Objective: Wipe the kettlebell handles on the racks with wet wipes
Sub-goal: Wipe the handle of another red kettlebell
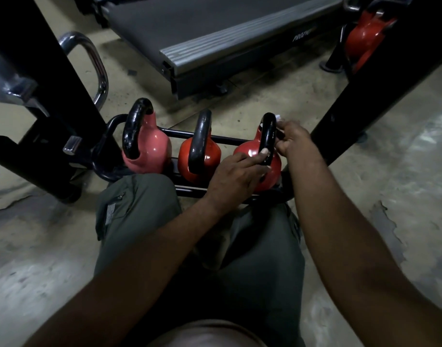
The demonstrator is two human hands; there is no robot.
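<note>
- Down low, a black rack (179,133) sits on the floor (365,191), rails running left to right, tucked between the left post (64,96) and the right post (377,91).
- Three kettlebells stand in a row on the rack. The pink kettlebell (154,149) is at its left end, the middle kettlebell (214,156) just beside it, and the right kettlebell (247,151) at the right end.
- All three are upright, black handles on top.
- The floor is worn concrete, patchy and peeling off to the right.
- A treadmill (214,33) stands on the floor past the rack's far edge.
</note>
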